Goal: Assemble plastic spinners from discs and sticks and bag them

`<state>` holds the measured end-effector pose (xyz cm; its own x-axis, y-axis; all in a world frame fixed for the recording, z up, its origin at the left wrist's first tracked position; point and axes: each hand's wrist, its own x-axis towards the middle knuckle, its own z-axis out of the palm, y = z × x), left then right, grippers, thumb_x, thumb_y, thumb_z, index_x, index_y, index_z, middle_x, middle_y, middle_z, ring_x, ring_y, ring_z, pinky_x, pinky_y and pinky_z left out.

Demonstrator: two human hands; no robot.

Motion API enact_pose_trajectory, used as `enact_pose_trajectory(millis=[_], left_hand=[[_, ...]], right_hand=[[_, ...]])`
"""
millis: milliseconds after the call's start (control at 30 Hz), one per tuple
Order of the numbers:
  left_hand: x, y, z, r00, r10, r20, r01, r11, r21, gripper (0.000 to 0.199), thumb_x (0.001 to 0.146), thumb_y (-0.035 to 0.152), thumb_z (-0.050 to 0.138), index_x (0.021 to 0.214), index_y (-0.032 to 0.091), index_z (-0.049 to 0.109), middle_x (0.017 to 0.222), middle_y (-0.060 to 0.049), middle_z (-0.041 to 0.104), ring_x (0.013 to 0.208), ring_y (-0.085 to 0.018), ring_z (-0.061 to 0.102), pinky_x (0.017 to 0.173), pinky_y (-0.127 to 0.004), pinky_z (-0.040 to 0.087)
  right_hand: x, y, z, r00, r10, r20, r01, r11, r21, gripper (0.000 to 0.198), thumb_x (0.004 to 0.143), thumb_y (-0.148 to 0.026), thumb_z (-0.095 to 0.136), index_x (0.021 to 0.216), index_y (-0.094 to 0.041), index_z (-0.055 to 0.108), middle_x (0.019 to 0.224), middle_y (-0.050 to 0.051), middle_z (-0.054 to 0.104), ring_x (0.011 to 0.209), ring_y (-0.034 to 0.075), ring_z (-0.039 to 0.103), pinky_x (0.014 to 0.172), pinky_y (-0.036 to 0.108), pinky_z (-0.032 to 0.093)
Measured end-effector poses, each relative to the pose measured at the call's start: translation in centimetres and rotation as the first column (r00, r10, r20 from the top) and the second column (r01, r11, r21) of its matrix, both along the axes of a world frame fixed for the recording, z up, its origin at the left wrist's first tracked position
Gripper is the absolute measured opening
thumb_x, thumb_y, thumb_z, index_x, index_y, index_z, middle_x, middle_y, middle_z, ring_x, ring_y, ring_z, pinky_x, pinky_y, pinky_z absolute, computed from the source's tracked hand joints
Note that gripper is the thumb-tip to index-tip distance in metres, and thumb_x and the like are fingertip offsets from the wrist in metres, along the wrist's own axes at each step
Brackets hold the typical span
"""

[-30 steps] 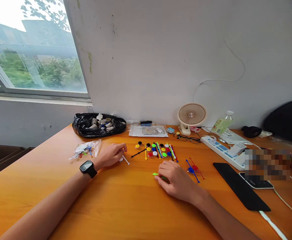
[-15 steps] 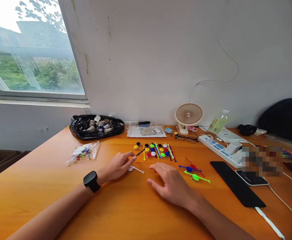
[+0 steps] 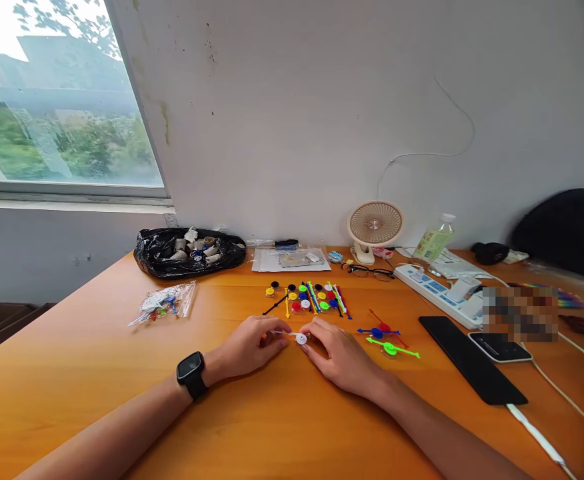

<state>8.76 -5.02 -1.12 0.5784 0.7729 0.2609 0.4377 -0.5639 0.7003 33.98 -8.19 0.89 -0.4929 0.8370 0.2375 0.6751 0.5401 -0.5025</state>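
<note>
My left hand (image 3: pixel 252 345), with a dark watch on its wrist, has thumb and index finger bent around the arrow end of a white arrow spinner (image 3: pixel 301 339). My right hand (image 3: pixel 341 353) pinches the round hub of that spinner from the right, low over the table. A black arrow (image 3: pixel 274 306) lies just beyond my left fingers. Beyond both hands sit several small round coloured pieces (image 3: pixel 305 305) and a bunch of coloured arrows (image 3: pixel 314 299). Right of my right hand lie a green spinner (image 3: pixel 390 349), a blue spinner (image 3: pixel 378 333) and a red one (image 3: pixel 385 327).
A clear bag of small parts (image 3: pixel 165 303) lies on the left, with a black plastic bag (image 3: pixel 189 253) behind it. A fan (image 3: pixel 375 223), glasses (image 3: pixel 369 271) and a bottle (image 3: pixel 436 241) stand or lie at the back. A power strip (image 3: pixel 437 293) and black phone-like slab (image 3: pixel 469 359) are right.
The white spinner has moved right and now sits between both hands. My left hand has left the black arrow, which lies on the table. My right fingers have closed on the spinner's hub.
</note>
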Motion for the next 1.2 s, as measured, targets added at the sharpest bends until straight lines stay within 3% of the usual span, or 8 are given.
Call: enact_pose_trajectory(millis=[400,567,733,900,1200], left_hand=[[-0.2,0.0,0.6,0.998,0.03,-0.055,-0.025,0.996,0.09,0.026,0.103,0.037,0.055,0.108,0.024,0.077,0.081,-0.003,0.074,0.065,-0.014,0.058,0.063,-0.025,0.047],[-0.2,-0.1,0.7,1.0,0.023,-0.014,-0.021,0.987,0.158,0.024,0.104,0.034,0.055,0.106,0.022,0.076,0.088,-0.004,0.073,0.074,-0.015,0.06,0.07,-0.026,0.049],[-0.3,-0.1,0.7,1.0,0.011,0.026,-0.016,0.979,0.204,0.023,0.103,0.032,0.057,0.104,0.021,0.077,0.091,-0.006,0.074,0.079,-0.016,0.064,0.074,-0.026,0.051],[-0.2,-0.3,0.5,0.998,-0.065,-0.01,0.066,0.981,0.183,0.02,0.101,0.029,0.06,0.103,0.021,0.079,0.092,-0.006,0.076,0.081,-0.016,0.067,0.075,-0.026,0.052],[-0.3,-0.6,1.2,0.979,-0.156,-0.128,0.186,0.942,0.279,0.022,0.098,0.026,0.059,0.113,0.024,0.076,0.096,-0.007,0.075,0.087,-0.02,0.07,0.081,-0.031,0.054]], right_hand=[[-1.1,-0.2,-0.6,0.981,0.073,-0.178,-0.077,0.997,-0.02,0.017,0.104,-0.032,0.061,0.116,-0.023,0.069,0.109,0.007,0.071,0.102,0.024,0.065,0.091,0.035,0.051],[-1.2,-0.3,-0.8,0.972,0.107,-0.207,-0.112,0.994,-0.012,0.025,0.104,-0.022,0.056,0.127,-0.025,0.067,0.114,0.008,0.073,0.106,0.024,0.065,0.093,0.036,0.051],[-0.3,0.3,-0.2,0.962,0.052,-0.27,-0.049,0.999,0.02,0.016,0.103,-0.019,0.055,0.107,-0.023,0.07,0.1,0.006,0.071,0.094,0.022,0.065,0.088,0.035,0.05],[0.3,0.4,0.1,0.971,0.082,-0.226,-0.084,0.996,0.002,0.015,0.097,-0.014,0.057,0.09,-0.022,0.068,0.088,0.003,0.068,0.081,0.019,0.061,0.075,0.031,0.047],[0.1,0.5,-0.3,0.983,0.116,-0.141,-0.12,0.992,-0.025,0.019,0.089,-0.005,0.057,0.084,-0.021,0.067,0.087,0.002,0.066,0.077,0.016,0.058,0.07,0.027,0.042]])
